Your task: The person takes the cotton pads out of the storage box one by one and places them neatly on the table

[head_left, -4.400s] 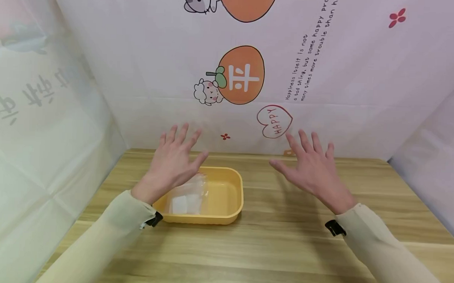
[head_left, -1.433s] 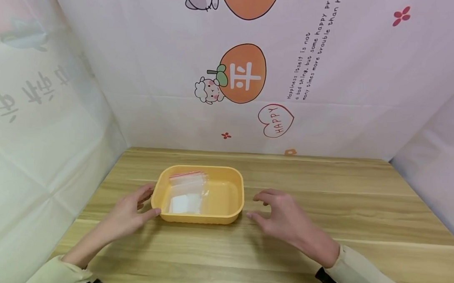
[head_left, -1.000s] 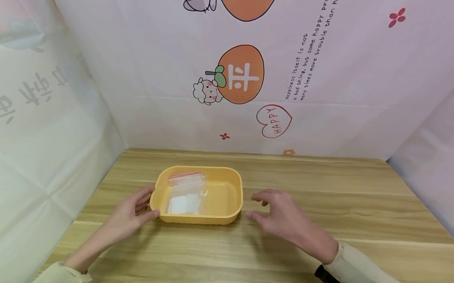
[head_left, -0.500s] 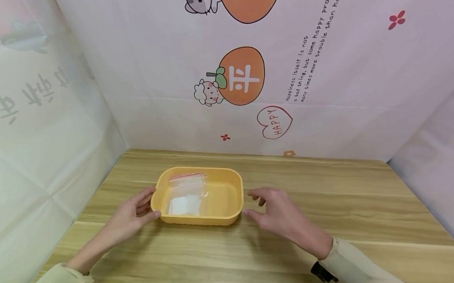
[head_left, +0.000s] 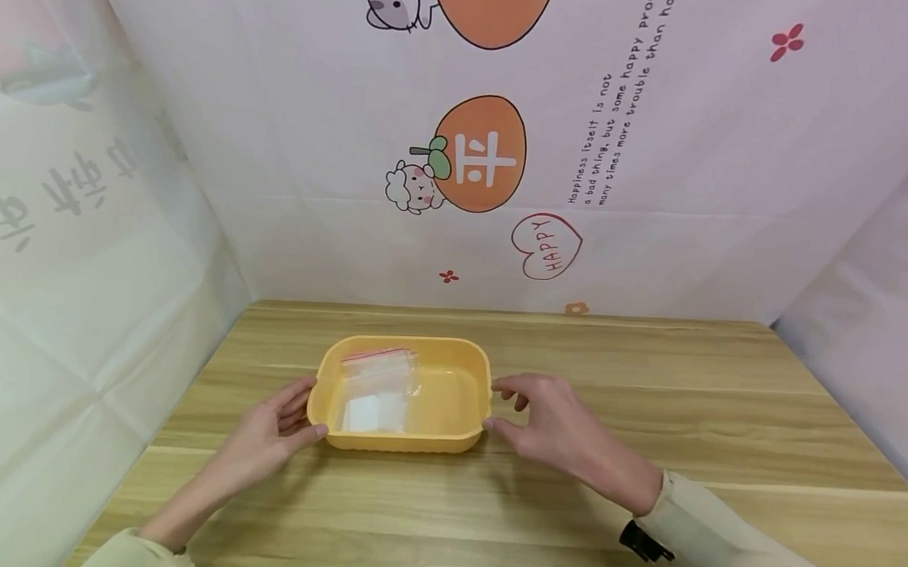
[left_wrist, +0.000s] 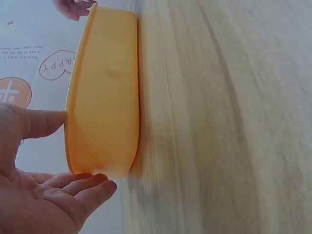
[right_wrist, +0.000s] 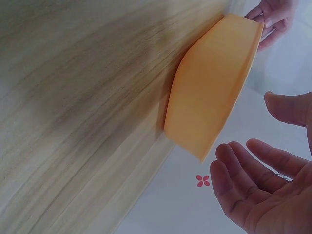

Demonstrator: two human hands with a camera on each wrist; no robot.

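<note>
A yellow tub (head_left: 447,402), oblong with rounded corners, sits upright, open-topped, at seven o'clock from the head view's centre

Head view: taken from above the near side of the desk (head_left: 683,392), facing forward and down; the most distant of the three, it takes in both arms, the whole yellow tray (head_left: 450,400) and the printed far wall (head_left: 673,258). Left wrist view: close and low at near left, rolled onto its side, facing right and far past the left fingers (left_wrist: 97,197). Right wrist view: close at near right, steeply tilted, facing left and far. Both wrist views share the tray's near outer side; head and left wrist share the HAPPY heart (head_left: 547,247).
</note>
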